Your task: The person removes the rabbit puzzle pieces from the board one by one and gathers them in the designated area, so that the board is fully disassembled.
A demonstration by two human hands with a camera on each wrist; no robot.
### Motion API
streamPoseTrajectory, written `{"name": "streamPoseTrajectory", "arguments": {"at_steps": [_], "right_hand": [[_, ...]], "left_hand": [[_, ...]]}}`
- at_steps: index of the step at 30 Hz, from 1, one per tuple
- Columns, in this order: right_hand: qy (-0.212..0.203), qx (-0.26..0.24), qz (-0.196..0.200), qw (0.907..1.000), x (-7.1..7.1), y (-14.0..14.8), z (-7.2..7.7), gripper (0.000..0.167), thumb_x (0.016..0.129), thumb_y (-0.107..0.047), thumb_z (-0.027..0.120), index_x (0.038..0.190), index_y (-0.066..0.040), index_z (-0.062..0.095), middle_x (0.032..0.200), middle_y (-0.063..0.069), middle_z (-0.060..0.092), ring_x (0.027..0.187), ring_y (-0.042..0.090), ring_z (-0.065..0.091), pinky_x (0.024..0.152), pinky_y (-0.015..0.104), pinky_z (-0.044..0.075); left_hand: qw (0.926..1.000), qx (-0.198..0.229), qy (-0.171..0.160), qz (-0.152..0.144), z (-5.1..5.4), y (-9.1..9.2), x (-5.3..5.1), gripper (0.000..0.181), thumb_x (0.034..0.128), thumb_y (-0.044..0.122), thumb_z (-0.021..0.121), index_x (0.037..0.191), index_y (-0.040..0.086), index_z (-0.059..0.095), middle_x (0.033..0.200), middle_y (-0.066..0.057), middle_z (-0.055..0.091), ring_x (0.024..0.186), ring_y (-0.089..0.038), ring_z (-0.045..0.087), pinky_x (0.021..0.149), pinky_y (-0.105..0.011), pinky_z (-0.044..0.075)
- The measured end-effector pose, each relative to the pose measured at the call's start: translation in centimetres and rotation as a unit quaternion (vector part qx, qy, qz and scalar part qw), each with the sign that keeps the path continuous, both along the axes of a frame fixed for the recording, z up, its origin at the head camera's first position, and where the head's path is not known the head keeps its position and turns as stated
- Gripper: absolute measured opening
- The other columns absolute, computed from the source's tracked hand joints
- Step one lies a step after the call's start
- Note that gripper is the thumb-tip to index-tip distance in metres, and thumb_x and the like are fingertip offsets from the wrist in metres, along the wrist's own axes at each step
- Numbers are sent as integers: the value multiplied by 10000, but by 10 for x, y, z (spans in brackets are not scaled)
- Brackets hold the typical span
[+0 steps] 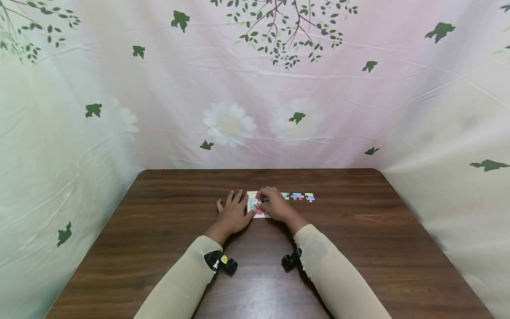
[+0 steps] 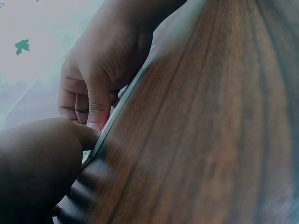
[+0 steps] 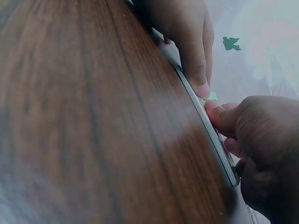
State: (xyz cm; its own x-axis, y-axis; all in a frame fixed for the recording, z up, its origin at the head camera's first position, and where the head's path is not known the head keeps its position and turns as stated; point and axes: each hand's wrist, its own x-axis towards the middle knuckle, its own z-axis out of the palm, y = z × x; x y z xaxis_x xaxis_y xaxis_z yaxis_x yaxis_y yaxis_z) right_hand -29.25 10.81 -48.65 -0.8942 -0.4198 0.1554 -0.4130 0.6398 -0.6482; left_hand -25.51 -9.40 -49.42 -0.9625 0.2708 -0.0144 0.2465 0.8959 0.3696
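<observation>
A small jigsaw puzzle board [image 1: 252,193] with a pale frame and a colourful picture lies flat on the table, partly covered by my hands. At its left side my left hand [image 1: 232,215] rests with fingers spread, and its thumb touches the board's near left part. My right hand [image 1: 277,205] reaches over the board from the right. Its thumb and fingers are curled together at the picture and pinch a puzzle piece that is mostly hidden. In the right wrist view, a bit of green [image 3: 212,96] shows by the two thumbs.
Right of the board lie loose puzzle pieces in a row: one partly behind my right hand [image 1: 285,195], a blue and pink piece [image 1: 297,196] and a blue and yellow piece [image 1: 309,197]. The brown wooden table [image 1: 350,248] ends at a printed curtain [image 1: 255,155].
</observation>
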Motion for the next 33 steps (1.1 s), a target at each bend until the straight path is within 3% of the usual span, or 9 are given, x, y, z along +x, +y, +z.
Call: {"name": "streamPoseTrajectory", "arguments": {"at_steps": [4, 11, 26, 33], "right_hand": [[-48, -32, 16, 10000, 1, 0, 0, 127, 1031, -153, 777, 1144, -112, 735, 1104, 61, 697, 1075, 227, 578, 935, 415, 521], [351, 52, 142, 9993, 4, 1, 1, 149, 1011, -48, 766, 1157, -72, 751, 1096, 82, 729, 1071, 246, 618, 962, 441, 535], [366, 2, 46, 9993, 5, 1, 1, 264, 1038, 14, 701, 1288, -45, 766, 1137, 99, 748, 1140, 292, 672, 992, 489, 588], [677, -27, 155, 9976, 6, 5, 3, 257, 1024, 60, 672, 1241, -25, 780, 1141, 115, 754, 1125, 307, 674, 976, 480, 584]], "left_hand": [[10000, -14, -24, 7, 2, 0, 1, 727, 1117, 540, 529, 1727, 181, 363, 1832, -111, 241, 1715, -416, 135, 1260, -818, 113], [10000, -11, -74, 43, 1, 0, -1, 730, 1113, 534, 545, 1727, 182, 363, 1834, -109, 238, 1715, -415, 136, 1261, -816, 111], [9999, 2, -121, 56, 2, 0, 0, 735, 1115, 532, 547, 1730, 178, 354, 1837, -112, 224, 1719, -414, 117, 1268, -813, 93], [9999, 22, -148, 53, 1, 0, 0, 737, 1112, 526, 553, 1731, 180, 352, 1838, -108, 224, 1720, -410, 116, 1268, -812, 84]]}}
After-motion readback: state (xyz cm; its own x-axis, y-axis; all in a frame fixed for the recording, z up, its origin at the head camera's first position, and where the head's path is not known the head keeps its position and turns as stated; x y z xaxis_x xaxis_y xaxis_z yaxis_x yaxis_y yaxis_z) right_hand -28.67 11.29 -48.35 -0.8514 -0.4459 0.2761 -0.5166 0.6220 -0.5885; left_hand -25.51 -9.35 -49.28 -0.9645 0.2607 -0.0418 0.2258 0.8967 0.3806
